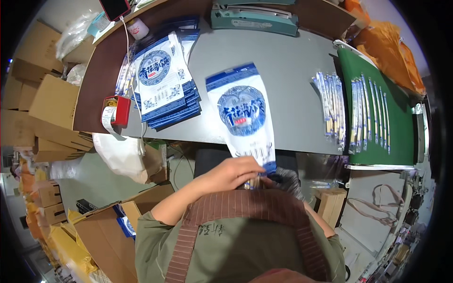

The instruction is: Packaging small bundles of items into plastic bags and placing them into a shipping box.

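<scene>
A white and blue printed plastic pouch (243, 108) lies over the near table edge, its near end hanging toward my body. My left hand (231, 173) is closed on that near end, fingers bent over it. Just below those fingers, the ends of a bundle of wrapped chopsticks (253, 182) show at the pouch's end; whether they are inside it I cannot tell. My right hand (268, 182) is close beside the bundle, mostly hidden by the pouch and my apron, so its fingers cannot be read.
Similar pouches (163, 87) are stacked at the left. Wrapped chopsticks (330, 106) lie at the right, with more on a green belt (398, 113). A red label dispenser (122, 112) stands at the left edge, a teal box (255, 21) at the back. Cartons (56, 104) stand left.
</scene>
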`<state>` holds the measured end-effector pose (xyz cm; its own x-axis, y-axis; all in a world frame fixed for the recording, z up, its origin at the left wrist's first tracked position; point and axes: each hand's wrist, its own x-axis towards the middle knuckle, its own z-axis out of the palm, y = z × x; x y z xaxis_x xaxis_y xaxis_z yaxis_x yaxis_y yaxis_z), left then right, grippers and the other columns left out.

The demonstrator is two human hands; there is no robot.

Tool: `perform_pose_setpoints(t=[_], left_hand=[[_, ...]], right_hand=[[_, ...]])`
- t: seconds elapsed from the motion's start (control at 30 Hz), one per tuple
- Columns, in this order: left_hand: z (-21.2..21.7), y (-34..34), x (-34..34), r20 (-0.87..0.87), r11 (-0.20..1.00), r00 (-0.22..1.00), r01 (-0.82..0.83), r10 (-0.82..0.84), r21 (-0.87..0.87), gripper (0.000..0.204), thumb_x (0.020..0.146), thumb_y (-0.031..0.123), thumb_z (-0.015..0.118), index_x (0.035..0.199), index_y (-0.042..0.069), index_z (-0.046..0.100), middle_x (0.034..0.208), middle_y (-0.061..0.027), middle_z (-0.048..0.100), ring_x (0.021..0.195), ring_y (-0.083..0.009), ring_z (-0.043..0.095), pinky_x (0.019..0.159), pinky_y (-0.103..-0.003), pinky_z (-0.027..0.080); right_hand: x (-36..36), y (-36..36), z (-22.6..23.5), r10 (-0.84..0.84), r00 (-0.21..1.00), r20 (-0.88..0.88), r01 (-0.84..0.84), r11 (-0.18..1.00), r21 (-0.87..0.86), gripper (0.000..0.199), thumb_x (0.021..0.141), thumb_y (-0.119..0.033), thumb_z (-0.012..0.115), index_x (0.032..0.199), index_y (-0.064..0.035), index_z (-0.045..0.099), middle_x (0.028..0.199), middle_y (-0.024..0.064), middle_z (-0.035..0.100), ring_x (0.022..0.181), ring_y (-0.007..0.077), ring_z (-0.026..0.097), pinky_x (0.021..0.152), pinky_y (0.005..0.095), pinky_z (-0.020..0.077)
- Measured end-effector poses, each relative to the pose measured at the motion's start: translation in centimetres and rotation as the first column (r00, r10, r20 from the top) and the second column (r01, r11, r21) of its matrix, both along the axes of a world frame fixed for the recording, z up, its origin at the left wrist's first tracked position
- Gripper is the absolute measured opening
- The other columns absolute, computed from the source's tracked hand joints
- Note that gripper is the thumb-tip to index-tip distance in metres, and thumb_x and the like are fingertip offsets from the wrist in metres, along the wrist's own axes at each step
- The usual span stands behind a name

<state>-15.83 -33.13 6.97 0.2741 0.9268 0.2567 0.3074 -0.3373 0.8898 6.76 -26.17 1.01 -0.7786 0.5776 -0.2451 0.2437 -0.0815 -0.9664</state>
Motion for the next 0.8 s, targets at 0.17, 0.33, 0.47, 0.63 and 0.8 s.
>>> perform_pose_setpoints(t=[0.17, 0.33, 0.47, 0.63, 0.8], left_hand=[[3.7, 4.5, -3.8, -0.153, 0.923, 0.934, -0.273, 0.321, 0.272, 0.024, 0.083, -0.005, 0.06, 0.106, 0.001, 0.061, 0.089, -0.0131, 0.058, 0.08, -0.028, 0.058, 0.07, -0.034, 0.047], [10.1, 7.7, -5.6, -0.16, 0.746, 0.857, -0.317, 0.49, 0.585, 0.025, 0.08, -0.009, 0.06, 0.103, 0.001, 0.059, 0.088, -0.013, 0.059, 0.08, -0.028, 0.061, 0.068, -0.035, 0.049], [18.0, 7.5, -7.0, -0.081, 0.705, 0.846, -0.383, 0.527, 0.596, 0.022, 0.079, -0.006, 0.064, 0.1, -0.001, 0.06, 0.086, -0.0098, 0.059, 0.074, -0.0179, 0.061, 0.065, -0.028, 0.049], [17.9, 7.1, -4.9, -0.217, 0.732, 0.839, -0.275, 0.5, 0.623, 0.038, 0.075, 0.026, 0.076, 0.105, 0.007, 0.065, 0.128, -0.0137, 0.052, 0.122, -0.0283, 0.047, 0.101, -0.04, 0.038], [16.4, 8.3, -5.8, -0.331, 0.61, 0.644, -0.269, 0.69, 0.746, 0.022, 0.072, 0.011, 0.079, 0.086, 0.003, 0.063, 0.126, -0.0133, 0.055, 0.124, -0.0333, 0.046, 0.101, -0.044, 0.037]], right_hand=[[-7.2, 6.5, 6.7, -0.435, 0.829, 0.351, -0.069, 0.544, 0.837, 0.043, 0.08, -0.046, 0.068, 0.083, -0.0063, 0.051, 0.071, 0.0141, 0.06, 0.067, 0.0315, 0.062, 0.06, 0.0398, 0.0484], [-10.7, 10.5, 14.7, -0.126, 0.961, -0.246, 0.275, 0.515, 0.812, 0.021, 0.087, -0.022, 0.064, 0.107, -0.0134, 0.063, 0.074, 0.0112, 0.062, 0.067, 0.0245, 0.063, 0.06, 0.0336, 0.0497], [-10.1, 11.0, 23.1, 0.043, 0.96, -0.275, 0.143, 0.773, 0.619, 0.02, 0.09, -0.01, 0.057, 0.108, -0.0054, 0.066, 0.07, 0.0001, 0.062, 0.057, 0.0044, 0.054, 0.052, 0.0214, 0.0456], [-10.8, 12.7, 24.9, -0.095, 0.938, -0.334, 0.259, 0.832, 0.491, 0.02, 0.088, -0.005, 0.055, 0.1, -0.0046, 0.07, 0.073, 0.0024, 0.066, 0.057, 0.0049, 0.059, 0.049, 0.0197, 0.0472], [-11.8, 16.8, 23.7, -0.072, 0.936, -0.345, 0.231, 0.863, 0.449, 0.022, 0.09, -0.005, 0.054, 0.105, -0.0068, 0.07, 0.071, 0.0021, 0.065, 0.057, 0.0034, 0.058, 0.047, 0.0185, 0.0442]])
